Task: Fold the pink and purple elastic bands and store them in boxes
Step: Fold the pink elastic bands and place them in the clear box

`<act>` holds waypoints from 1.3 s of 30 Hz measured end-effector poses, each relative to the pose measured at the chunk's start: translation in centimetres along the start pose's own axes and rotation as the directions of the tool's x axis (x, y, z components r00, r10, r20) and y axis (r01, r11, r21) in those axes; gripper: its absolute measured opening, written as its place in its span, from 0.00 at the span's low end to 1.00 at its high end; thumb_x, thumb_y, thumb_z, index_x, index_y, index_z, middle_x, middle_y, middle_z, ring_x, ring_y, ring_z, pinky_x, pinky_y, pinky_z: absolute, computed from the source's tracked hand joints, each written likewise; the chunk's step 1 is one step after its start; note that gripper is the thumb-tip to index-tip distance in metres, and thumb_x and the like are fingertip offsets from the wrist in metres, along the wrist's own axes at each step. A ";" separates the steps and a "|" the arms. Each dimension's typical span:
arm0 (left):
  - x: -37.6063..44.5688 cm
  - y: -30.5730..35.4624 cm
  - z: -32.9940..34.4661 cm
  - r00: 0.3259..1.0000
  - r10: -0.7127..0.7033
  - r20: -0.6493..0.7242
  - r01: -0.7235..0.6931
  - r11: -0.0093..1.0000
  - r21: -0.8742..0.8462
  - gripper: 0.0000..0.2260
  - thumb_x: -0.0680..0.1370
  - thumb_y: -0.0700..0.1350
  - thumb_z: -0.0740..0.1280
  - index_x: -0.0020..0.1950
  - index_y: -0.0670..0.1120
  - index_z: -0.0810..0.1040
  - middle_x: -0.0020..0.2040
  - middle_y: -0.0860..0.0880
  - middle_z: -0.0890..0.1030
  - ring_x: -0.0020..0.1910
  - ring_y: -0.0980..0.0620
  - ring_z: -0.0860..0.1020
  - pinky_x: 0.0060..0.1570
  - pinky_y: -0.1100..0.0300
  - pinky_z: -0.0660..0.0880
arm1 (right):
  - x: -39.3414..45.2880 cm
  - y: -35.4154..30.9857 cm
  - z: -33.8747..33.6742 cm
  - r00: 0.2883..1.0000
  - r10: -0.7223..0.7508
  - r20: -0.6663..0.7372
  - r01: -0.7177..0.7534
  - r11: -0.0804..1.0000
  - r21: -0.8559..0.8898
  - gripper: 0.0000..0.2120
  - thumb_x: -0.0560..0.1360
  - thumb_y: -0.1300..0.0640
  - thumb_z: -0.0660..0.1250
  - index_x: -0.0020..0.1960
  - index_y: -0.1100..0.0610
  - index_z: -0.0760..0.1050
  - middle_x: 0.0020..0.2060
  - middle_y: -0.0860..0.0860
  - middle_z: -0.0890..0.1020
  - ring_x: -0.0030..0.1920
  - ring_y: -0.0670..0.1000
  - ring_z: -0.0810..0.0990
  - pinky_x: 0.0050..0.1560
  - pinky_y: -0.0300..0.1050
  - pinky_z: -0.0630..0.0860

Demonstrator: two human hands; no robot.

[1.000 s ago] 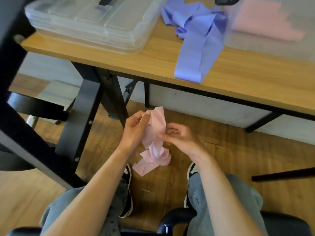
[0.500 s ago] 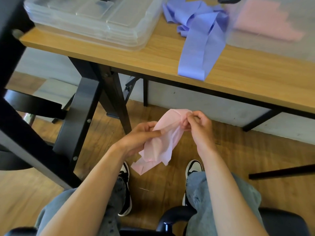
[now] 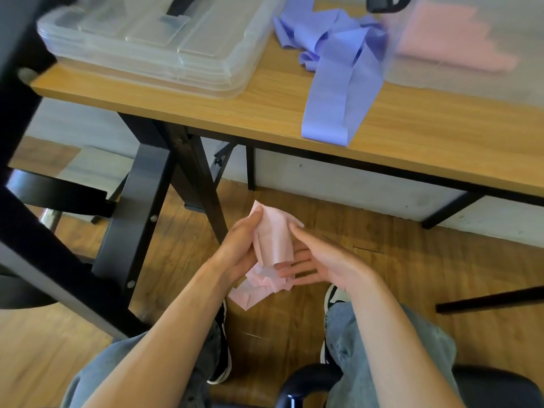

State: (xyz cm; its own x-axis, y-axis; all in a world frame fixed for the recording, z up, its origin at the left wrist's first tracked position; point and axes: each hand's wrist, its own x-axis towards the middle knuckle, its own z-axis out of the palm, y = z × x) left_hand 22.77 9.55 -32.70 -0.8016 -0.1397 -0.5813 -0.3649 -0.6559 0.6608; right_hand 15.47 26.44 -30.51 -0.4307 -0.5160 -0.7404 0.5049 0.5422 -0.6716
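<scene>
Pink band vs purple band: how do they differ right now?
The pink band is held between both hands, the left hand gripping it and the right hand flat against it; the purple band lies untouched on the table. The pink band is bunched into a short bundle below table height; the purple band trails loosely out to the table edge. Both are wide, flat strips.

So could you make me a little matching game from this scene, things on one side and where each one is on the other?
Things:
1. pink band
2. purple band
3. clear lids
4. folded pink bands

Places:
A. stacked at the table's left end
B. inside the translucent box
C. between both hands, below the table
D. loose on the tabletop, reaching its near edge

Pairs: 1-C, 2-D, 3-A, 4-B
</scene>
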 end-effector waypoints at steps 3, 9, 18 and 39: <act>0.1 -0.1 0.0 1.000 -0.001 0.017 0.001 1.000 -0.005 0.22 0.82 0.57 0.63 0.69 0.45 0.73 0.60 0.40 0.81 0.57 0.42 0.82 0.50 0.50 0.82 | 0.1 0.1 -0.2 0.994 -0.098 -0.049 0.105 0.981 0.166 0.24 0.72 0.44 0.76 0.64 0.54 0.79 0.56 0.56 0.86 0.54 0.57 0.87 0.56 0.58 0.84; 0.4 -0.2 -0.2 0.989 0.100 0.107 -0.106 0.993 0.050 0.29 0.74 0.52 0.76 0.72 0.41 0.75 0.66 0.35 0.77 0.60 0.41 0.81 0.54 0.50 0.82 | 0.5 -0.5 -0.8 0.967 -0.162 -0.199 0.226 0.907 0.357 0.20 0.74 0.50 0.76 0.64 0.52 0.80 0.57 0.56 0.86 0.54 0.57 0.87 0.46 0.48 0.84; 0.2 0.5 -0.6 0.968 0.098 0.231 -0.140 0.975 0.173 0.21 0.77 0.35 0.73 0.70 0.41 0.77 0.65 0.38 0.80 0.64 0.39 0.81 0.57 0.48 0.82 | 0.6 -0.6 -1.7 0.946 -0.123 -0.299 0.254 0.853 0.456 0.18 0.74 0.52 0.77 0.62 0.53 0.80 0.60 0.57 0.83 0.59 0.57 0.84 0.47 0.50 0.85; 0.0 0.0 0.5 0.905 0.417 0.085 -0.413 0.808 0.420 0.09 0.80 0.33 0.68 0.55 0.45 0.82 0.60 0.43 0.81 0.62 0.45 0.81 0.55 0.50 0.84 | 0.3 -0.3 -3.8 0.754 -0.308 -0.581 0.451 0.885 0.116 0.15 0.78 0.57 0.74 0.64 0.54 0.82 0.57 0.51 0.85 0.56 0.53 0.85 0.52 0.50 0.86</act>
State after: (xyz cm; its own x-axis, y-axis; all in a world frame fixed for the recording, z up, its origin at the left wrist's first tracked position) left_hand 22.51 9.91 -32.50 -0.9180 -0.3366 -0.2096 -0.1632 -0.1610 0.9734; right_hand 12.35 28.59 -30.60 -0.9144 -0.1707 -0.3670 0.3394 0.1705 -0.9251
